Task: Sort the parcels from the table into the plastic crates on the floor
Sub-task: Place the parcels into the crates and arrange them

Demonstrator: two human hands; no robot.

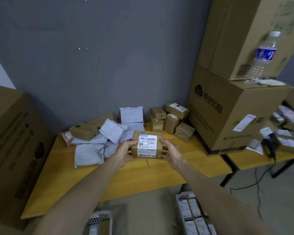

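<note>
A small brown cardboard parcel (147, 144) with a white barcode label facing me is held above the yellow table (143, 175). My left hand (126, 152) grips its left side and my right hand (171, 152) grips its right side. Behind it on the table lie several white poly mailers (92, 150) and several small brown boxes (170, 121). Two light plastic crates stand on the floor at the bottom: one (99, 217) under my left arm, another (182, 198) under my right arm with labelled parcels inside.
Large cardboard cartons (232, 116) are stacked on the table's right end, with a water bottle (263, 56) on top. Another big carton (12, 150) stands at the left. A second table (255, 160) at right carries more parcels and a barcode scanner (270, 146) with its cable.
</note>
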